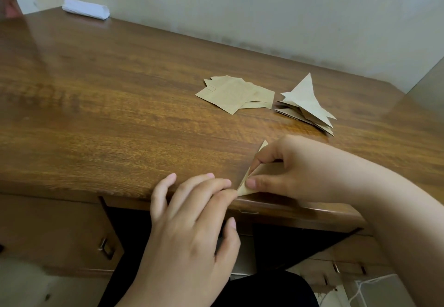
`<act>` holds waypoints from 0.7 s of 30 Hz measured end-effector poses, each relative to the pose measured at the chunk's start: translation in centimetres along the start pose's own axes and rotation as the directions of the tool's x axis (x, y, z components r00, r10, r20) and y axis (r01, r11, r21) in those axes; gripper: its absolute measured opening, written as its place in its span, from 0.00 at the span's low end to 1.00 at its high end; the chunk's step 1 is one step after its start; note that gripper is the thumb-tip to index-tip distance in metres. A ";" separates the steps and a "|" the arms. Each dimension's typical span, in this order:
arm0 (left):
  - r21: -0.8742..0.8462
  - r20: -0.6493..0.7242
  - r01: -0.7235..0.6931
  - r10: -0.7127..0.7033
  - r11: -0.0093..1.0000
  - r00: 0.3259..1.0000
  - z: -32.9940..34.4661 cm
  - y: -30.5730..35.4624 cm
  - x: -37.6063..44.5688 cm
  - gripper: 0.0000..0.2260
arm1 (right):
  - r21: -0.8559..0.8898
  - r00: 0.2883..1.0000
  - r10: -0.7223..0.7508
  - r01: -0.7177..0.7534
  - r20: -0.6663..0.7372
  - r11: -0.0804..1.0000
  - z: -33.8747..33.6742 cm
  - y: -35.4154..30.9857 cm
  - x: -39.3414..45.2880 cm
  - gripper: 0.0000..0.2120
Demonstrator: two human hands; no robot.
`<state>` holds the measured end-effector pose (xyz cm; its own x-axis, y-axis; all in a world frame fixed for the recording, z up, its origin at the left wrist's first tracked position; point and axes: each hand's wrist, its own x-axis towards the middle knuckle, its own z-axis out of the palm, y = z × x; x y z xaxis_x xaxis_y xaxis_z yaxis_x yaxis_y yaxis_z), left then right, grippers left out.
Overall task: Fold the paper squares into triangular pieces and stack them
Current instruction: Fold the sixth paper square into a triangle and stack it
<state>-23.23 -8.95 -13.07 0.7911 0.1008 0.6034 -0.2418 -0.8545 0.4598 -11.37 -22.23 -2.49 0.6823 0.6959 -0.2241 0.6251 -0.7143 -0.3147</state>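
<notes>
Between thumb and curled fingers of the right hand (295,169), pinched: a folded paper piece (243,190), pressed at the near edge of the desk (120,114). Long folded edge running from the near corner up and away to a tip past the knuckles. Just left of the pinch, left hand (189,222) with fingers nearly straight, fingertips touching the piece's near corner, holding nothing. Beyond the pinch and slightly right, well apart: stack of folded triangles (307,104), nearer the right hand, so probably that hand's carry. Left of the stack, just beside it: pile of unfolded squares (230,95). Far off, up-left: white roll (85,12) by the wall.
</notes>
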 end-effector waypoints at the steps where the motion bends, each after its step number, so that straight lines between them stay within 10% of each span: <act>1: 0.019 -0.004 -0.022 0.022 1.000 1.000 0.0 0.0 -0.1 0.13 | -0.039 1.000 0.007 -0.007 0.013 0.999 -0.1 -0.1 0.2 0.05; 21: 0.028 0.103 -0.176 0.172 0.984 0.980 -0.5 -0.7 1.4 0.08 | 0.023 0.951 0.212 -0.212 -0.223 0.977 1.3 1.3 -0.4 0.11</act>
<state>-22.22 -7.99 -12.24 0.7912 -0.1011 0.6031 -0.3613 -0.8730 0.3276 -11.28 -23.34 -4.00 0.8662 0.4942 -0.0742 0.4573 -0.8437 -0.2811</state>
